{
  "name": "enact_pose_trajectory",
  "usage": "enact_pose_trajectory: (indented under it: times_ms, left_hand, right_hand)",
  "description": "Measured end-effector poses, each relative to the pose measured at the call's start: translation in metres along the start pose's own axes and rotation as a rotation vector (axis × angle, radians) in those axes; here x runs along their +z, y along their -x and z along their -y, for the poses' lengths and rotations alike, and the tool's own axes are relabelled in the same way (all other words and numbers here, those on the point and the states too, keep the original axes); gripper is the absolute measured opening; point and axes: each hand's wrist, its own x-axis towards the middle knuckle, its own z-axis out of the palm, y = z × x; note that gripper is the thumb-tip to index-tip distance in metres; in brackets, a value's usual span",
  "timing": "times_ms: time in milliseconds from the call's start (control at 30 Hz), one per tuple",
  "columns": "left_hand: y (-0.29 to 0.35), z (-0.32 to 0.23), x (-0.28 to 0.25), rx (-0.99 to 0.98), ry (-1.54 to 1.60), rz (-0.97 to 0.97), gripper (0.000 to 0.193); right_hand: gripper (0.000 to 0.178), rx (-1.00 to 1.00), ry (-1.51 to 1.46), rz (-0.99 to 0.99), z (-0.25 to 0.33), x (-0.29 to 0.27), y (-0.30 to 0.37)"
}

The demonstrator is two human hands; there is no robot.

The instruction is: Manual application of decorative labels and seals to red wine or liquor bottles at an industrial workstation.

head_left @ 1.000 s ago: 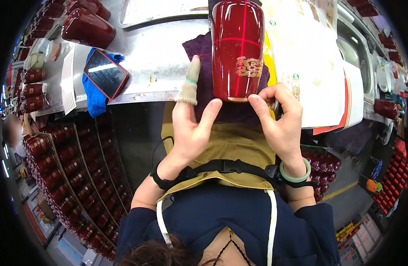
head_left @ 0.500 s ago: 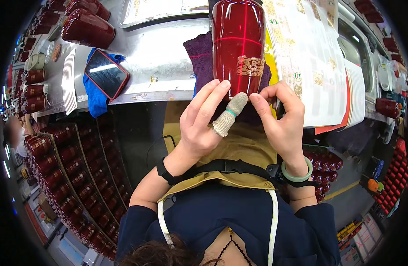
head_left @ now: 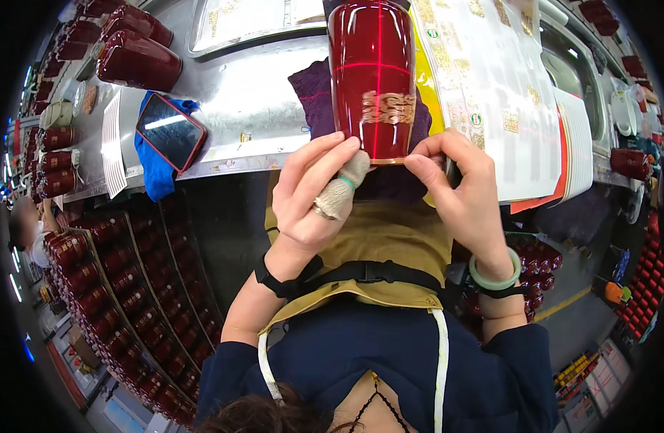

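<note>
A glossy dark red glass vase (head_left: 361,86) lies on a dark purple cloth (head_left: 314,86), its near end toward me. A gold double pattern (head_left: 389,108) decorates its side, and red light lines cross on it. My left hand (head_left: 310,187) is closed at the vase's near left edge, its thumb in a grey fabric finger cover (head_left: 343,184) with a teal band. At the near right edge, my right hand (head_left: 458,173) pinches thumb and forefinger together. A thin gold line (head_left: 388,161) runs along the near rim to that thumb; whether it is a loose strip or trim, I cannot tell.
Sheets with gold decals (head_left: 483,94) lie to the right over a yellow sheet. A phone (head_left: 172,131) rests on a blue cloth (head_left: 157,173) at the left, beside more red vases (head_left: 138,61). A metal tray (head_left: 202,49) sits behind. Racks of red vases (head_left: 119,303) stand lower left.
The vase appears farther left in view. My left hand has shifted left and its covered thumb has dropped back from the vase's near end, uncovering the gold line. My right hand stays pinched.
</note>
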Motion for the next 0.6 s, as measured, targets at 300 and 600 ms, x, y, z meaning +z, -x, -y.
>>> enact_pose_trajectory:
  times_ms: [300,600]
  left_hand:
    - [0.01,0.001,0.002,-0.028,-0.008,-0.013,0.028]
    - [0.013,0.003,0.002,0.042,-0.025,0.015,0.031]
  right_hand:
    - [0.015,-0.126,0.011,0.073,0.005,-0.023,-0.002]
    - [0.017,-0.078,0.045,0.048,-0.016,-0.019,-0.005]
